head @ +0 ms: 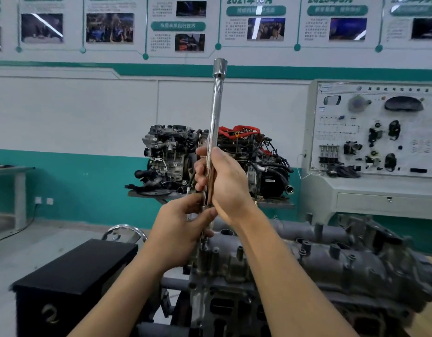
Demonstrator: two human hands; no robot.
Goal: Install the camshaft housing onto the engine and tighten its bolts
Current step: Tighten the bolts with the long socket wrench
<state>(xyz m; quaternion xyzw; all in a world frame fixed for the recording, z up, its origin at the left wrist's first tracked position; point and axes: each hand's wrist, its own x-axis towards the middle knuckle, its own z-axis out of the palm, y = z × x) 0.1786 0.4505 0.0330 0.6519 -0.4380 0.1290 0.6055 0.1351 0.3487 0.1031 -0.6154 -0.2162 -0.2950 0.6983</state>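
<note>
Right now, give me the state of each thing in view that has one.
extension bar: upright, wide end up, held above the engine.
right hand: grips the bar's shaft.
left hand: pinches the bar's lower end.
camshaft housing: lying on the engine; bolt tightness cannot be told.
console drawer: shut.
</note>
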